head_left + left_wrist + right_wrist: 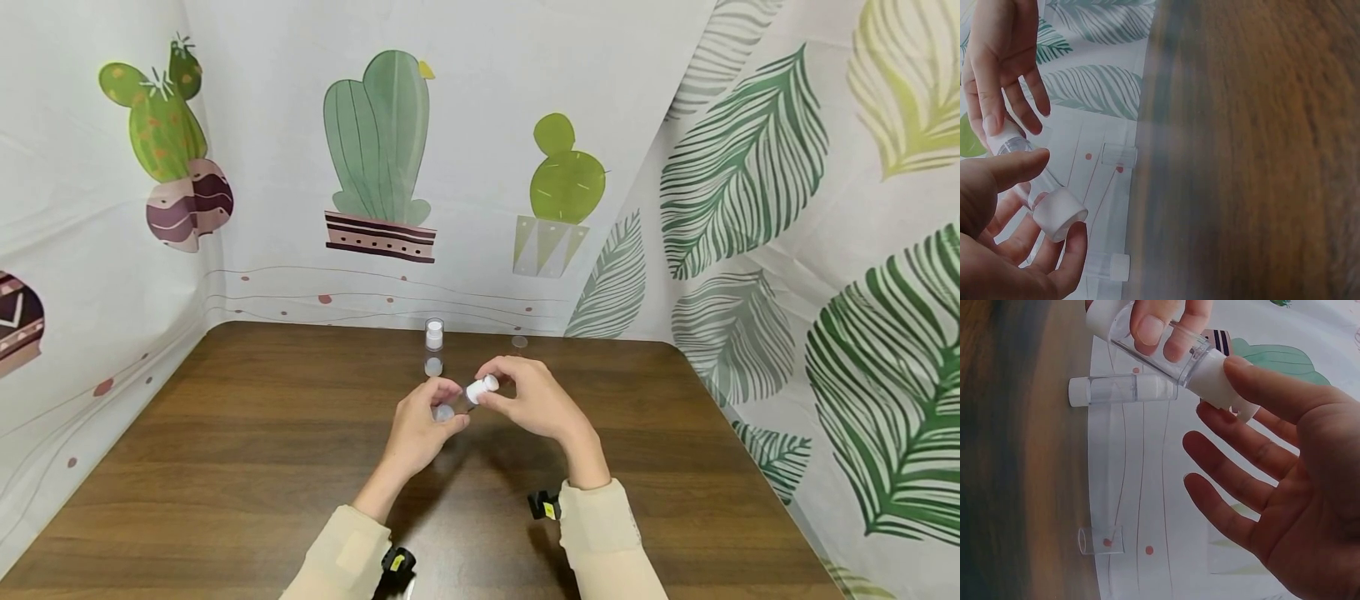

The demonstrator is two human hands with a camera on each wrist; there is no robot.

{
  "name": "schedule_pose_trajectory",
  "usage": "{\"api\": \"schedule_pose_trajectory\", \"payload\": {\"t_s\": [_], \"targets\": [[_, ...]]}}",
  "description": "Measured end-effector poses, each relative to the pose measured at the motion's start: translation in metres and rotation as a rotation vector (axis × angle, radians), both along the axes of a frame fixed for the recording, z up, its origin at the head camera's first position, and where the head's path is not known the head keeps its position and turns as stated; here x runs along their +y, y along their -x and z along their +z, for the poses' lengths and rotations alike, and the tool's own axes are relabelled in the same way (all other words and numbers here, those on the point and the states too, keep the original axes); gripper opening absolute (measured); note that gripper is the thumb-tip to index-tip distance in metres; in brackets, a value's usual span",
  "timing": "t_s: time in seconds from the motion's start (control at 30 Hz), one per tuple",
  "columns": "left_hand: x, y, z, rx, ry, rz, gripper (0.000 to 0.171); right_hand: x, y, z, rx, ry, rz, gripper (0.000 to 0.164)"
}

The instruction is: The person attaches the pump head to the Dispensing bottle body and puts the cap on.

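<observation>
A small clear pump bottle [1169,359] with a white base [1060,214] is tilted above the table between both hands. My left hand [415,429] grips its clear body, thumb on one side and fingers round the other. With thumb and index finger, my right hand [536,398] pinches the white pump head [1213,378] at the bottle's upper end; its other fingers are spread apart from it. A clear cap [520,342] stands by itself near the back edge, beyond the right hand. Behind the left hand, a second pump bottle [434,348] stands upright with its cap on.
The brown wooden table [247,467] spreads out around both hands. A white cloth [480,167] printed with cacti and leaves hangs along the back and sides. Black devices with yellow labels sit at the left wrist [397,562] and right wrist [545,504].
</observation>
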State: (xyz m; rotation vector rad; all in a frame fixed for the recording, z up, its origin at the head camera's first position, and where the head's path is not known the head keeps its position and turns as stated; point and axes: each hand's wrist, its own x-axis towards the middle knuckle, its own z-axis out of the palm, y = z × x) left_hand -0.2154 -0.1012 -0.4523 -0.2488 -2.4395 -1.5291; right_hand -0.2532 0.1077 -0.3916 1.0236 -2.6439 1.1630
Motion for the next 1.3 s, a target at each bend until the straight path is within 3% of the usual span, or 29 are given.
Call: {"api": "schedule_pose_trajectory", "payload": {"t_s": [0.5, 0.73, 1.3], "targets": [[0.0008, 0.0011, -0.0013, 0.005, 0.009, -0.007, 0.036, 0.0005, -0.0015, 0.0001, -0.001, -0.041, -0.078, 0.021], [0.0003, 0.0018, -0.0014, 0.023, 0.006, -0.004, 0.036, 0.0023, -0.0006, 0.0005, 0.036, -0.026, -0.056, 0.033], [0.0007, 0.0023, -0.0024, 0.018, 0.008, -0.001, 0.036, 0.0054, 0.0006, 0.0011, 0.05, 0.001, 0.034, 0.031]]}}
